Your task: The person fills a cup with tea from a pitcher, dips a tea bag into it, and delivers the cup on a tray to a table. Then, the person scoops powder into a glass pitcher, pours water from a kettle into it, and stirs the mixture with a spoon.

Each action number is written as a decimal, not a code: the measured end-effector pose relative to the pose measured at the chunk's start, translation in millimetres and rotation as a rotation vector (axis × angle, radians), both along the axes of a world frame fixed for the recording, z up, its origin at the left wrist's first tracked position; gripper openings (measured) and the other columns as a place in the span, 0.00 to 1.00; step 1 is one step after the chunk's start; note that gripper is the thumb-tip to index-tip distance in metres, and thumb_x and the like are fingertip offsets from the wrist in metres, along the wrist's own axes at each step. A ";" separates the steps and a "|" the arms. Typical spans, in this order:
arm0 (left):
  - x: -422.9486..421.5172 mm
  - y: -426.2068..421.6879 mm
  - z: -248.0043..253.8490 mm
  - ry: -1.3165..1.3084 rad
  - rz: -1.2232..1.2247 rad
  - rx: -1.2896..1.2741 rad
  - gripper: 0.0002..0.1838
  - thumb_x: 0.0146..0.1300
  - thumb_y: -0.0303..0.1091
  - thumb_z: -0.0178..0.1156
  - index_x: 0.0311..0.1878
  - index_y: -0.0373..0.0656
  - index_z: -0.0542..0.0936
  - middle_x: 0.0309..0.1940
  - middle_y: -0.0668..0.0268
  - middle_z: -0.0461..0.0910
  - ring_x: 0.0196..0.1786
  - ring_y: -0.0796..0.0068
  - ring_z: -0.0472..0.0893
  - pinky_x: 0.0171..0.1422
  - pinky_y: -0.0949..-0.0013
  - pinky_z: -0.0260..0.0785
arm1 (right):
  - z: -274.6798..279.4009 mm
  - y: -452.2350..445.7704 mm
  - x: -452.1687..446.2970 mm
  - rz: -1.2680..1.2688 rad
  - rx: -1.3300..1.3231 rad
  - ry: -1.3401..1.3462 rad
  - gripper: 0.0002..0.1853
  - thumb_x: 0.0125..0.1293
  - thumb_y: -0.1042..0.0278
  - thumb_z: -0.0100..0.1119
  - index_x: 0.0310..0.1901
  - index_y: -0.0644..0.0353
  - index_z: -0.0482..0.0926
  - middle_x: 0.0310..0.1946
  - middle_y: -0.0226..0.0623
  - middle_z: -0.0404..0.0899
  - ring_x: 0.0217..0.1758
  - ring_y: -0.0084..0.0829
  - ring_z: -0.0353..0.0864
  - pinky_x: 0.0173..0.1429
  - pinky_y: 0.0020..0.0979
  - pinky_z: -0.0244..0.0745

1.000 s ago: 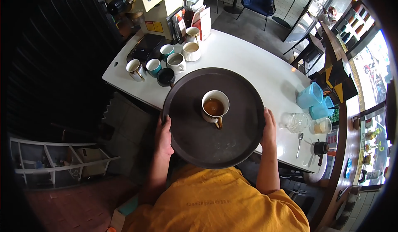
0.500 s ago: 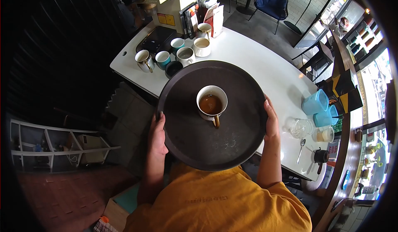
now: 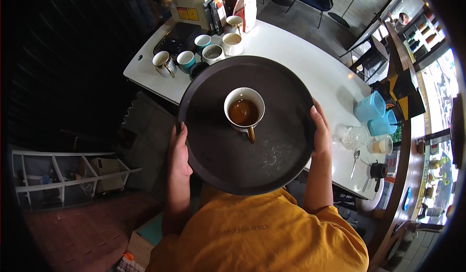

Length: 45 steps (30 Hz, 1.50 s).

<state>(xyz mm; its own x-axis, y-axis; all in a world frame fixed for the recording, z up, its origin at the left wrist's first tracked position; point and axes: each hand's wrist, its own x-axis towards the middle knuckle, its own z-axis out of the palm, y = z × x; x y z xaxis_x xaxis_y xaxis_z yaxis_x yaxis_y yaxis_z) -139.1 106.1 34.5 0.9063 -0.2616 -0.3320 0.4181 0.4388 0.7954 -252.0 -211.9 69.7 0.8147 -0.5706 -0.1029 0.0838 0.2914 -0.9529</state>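
Observation:
A round dark brown serving tray (image 3: 218, 160) is held up in front of my body. My left hand (image 3: 179, 150) grips its left rim, the thumb over the edge and the other fingers hidden below. On the right rim my right hand (image 3: 320, 128) holds on in the same way. Near the tray's middle stands an upright white mug (image 3: 244, 108) with a gold handle pointing toward me, partly filled with brown liquid. Pale marks show on the tray surface beside it. Neither hand touches the mug.
Beyond the tray is a white counter (image 3: 286, 43) with several mugs (image 3: 212, 53) at its left, near a cream-coloured machine (image 3: 191, 2). Blue plastic jugs (image 3: 370, 107), a clear jug (image 3: 353, 137), a spoon (image 3: 355, 165) and a portafilter (image 3: 377, 172) sit at right. White shelving (image 3: 63, 175) stands left.
The tray, held by both hands, has risen slightly and looks a little larger and closer. The mug has shifted slightly up and left in view with it. My grip is unchanged.

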 end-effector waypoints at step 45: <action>52.9 -54.0 1.8 -0.051 -0.645 0.177 0.25 0.74 0.39 0.51 0.71 0.45 0.65 0.66 0.69 0.68 0.68 0.75 0.65 0.73 0.68 0.55 | -12.5 110.8 -124.4 -0.751 0.087 -0.017 0.28 0.68 0.65 0.54 0.68 0.65 0.65 0.60 0.40 0.73 0.63 0.30 0.72 0.67 0.29 0.63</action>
